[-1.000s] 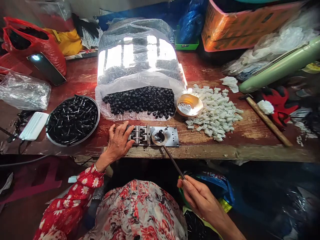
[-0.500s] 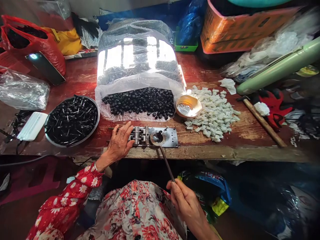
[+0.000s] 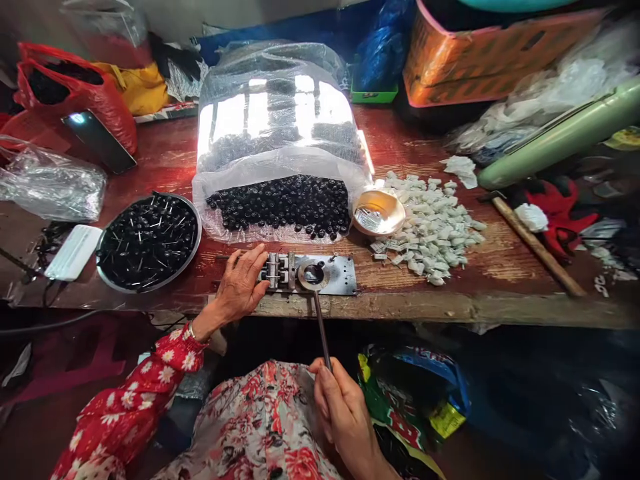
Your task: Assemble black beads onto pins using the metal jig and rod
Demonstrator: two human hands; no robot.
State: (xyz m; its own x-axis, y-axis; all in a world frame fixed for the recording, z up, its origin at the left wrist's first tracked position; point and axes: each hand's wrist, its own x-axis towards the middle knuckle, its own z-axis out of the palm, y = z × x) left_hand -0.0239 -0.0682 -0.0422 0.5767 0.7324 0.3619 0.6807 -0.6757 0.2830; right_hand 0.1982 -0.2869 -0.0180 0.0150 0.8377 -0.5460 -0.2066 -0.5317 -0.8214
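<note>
A small metal jig with a round ring is fixed at the front edge of the red wooden table. From the ring a thin metal lever runs down toward me. My right hand is closed round the lever's lower end, over my lap. Resting on the table at the jig's left end, my left hand has its fingers spread and touches the clamp part. Just behind the jig, an open clear bag spills black beads.
A metal pan of black pieces with pins sits left of the bag. A small brass bowl and a heap of white bits lie to the right, with a wooden-handled hammer farther right. A phone, bags and boxes crowd the back.
My right hand has swung the lever leftward, from slanting down-right to nearly straight toward me. My left hand has stayed at the jig's left end.
</note>
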